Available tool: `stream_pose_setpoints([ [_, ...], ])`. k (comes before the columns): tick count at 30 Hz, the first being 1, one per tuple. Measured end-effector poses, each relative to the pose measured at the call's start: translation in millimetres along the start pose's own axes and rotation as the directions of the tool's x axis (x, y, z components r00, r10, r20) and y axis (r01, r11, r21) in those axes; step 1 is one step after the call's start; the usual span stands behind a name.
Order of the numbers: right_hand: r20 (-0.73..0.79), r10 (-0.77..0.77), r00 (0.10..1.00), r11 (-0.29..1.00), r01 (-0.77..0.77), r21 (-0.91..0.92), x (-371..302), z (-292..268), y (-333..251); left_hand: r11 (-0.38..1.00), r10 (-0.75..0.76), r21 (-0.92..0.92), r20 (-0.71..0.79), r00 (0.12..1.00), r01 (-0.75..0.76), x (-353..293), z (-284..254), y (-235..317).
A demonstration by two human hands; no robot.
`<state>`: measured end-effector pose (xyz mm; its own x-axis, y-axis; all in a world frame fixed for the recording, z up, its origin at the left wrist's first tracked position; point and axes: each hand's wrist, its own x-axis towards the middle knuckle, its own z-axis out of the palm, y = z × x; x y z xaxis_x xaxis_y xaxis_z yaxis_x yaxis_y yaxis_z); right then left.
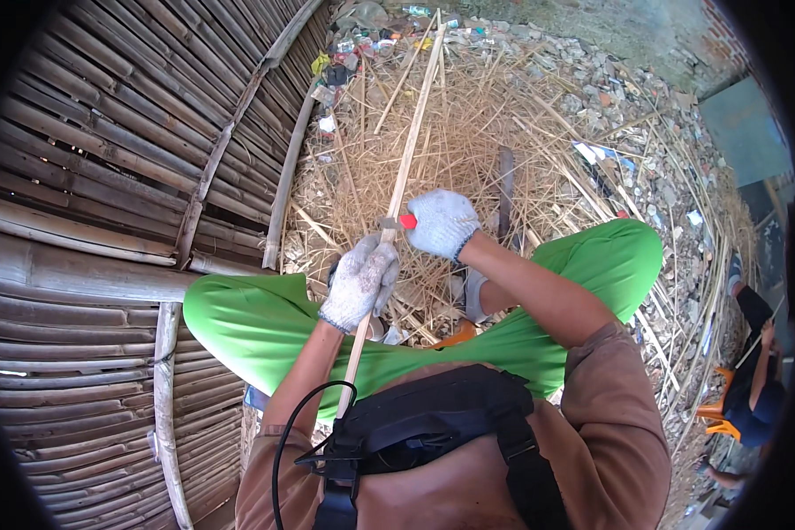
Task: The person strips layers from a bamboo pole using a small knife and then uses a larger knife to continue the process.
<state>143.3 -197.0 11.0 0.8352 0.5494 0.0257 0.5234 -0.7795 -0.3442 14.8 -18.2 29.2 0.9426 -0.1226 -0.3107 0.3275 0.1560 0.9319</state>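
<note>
The left hand [359, 281] clasps the wooden strip [405, 168] that runs out beyond the green trousers [247, 322], and the knife [406, 222], clenched in the right hand [442, 225], could nick the left if it skids.

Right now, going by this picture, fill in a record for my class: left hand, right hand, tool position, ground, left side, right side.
Left hand: white knit glove, soiled; grips a long, thin, pale wooden or bamboo strip
Right hand: white knit glove; grips a red-handled metal-bladed tool
Tool position: blade across the strip, just beyond the left hand
Ground: tan, straw-like shavings; grey rubble
Left side: brown bamboo-slat wall
Right side: another person in dark clothing, by an orange seat
</note>
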Motion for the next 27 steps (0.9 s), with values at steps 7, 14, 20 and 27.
stream_pose_setpoints([
  [7, -0.123, 0.117, 0.986, 0.992, -0.121, -0.030, 18.8, -39.3, 19.4, 0.997, 0.025, 0.067, 0.054, 0.998, -0.029, -26.4, 4.0, 14.6],
  [14, -0.199, 0.342, 0.918, 0.932, -0.359, -0.054, 51.0, -106.1, 93.7, 0.939, -0.025, 0.343, 0.134, 0.991, -0.023, -82.6, -1.5, 17.2],
  [20, -0.297, 0.573, 0.764, 0.787, -0.614, -0.063, 62.4, -187.9, 224.3, 0.944, -0.143, 0.304, 0.034, 0.989, 0.126, -137.6, -21.1, -22.9],
  [27, -0.450, 0.729, 0.515, 0.613, -0.784, 0.097, 77.0, -206.5, 255.7, 0.751, -0.228, 0.617, -0.094, 0.969, 0.236, -144.8, -19.5, 3.0],
])
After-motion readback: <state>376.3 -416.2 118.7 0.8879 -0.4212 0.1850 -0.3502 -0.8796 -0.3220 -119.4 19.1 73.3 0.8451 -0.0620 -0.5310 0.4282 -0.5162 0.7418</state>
